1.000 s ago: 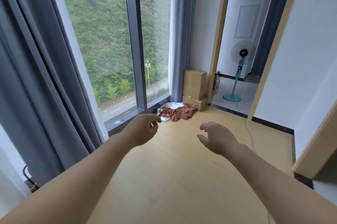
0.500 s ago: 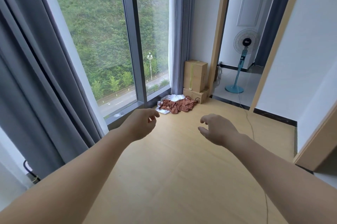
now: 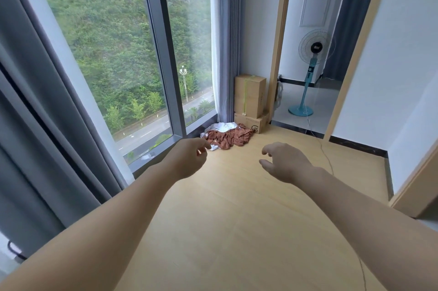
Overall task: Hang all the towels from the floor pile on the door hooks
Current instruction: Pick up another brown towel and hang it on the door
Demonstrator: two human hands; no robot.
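Head view. Pale wooden floor (image 3: pixel 237 219) runs to a tall window (image 3: pixel 106 54), with a grey curtain (image 3: pixel 35 125) at left. The towel pile (image 3: pixel 228 138) lies on the floor in the far corner under the window, a rust-brown towel over a white one, just beside 2 stacked cardboard boxes (image 3: pixel 250 95). A standing fan (image 3: pixel 312 63) is in the tiled room past the doorway.

Both bare arms stretch forward. Left hand (image 3: pixel 189 160): fingers loosely curled, holding nothing. Right hand (image 3: pixel 284 162): palm down, fingers relaxed and drooping, holding nothing. The pile lies beyond both hands, untouched.
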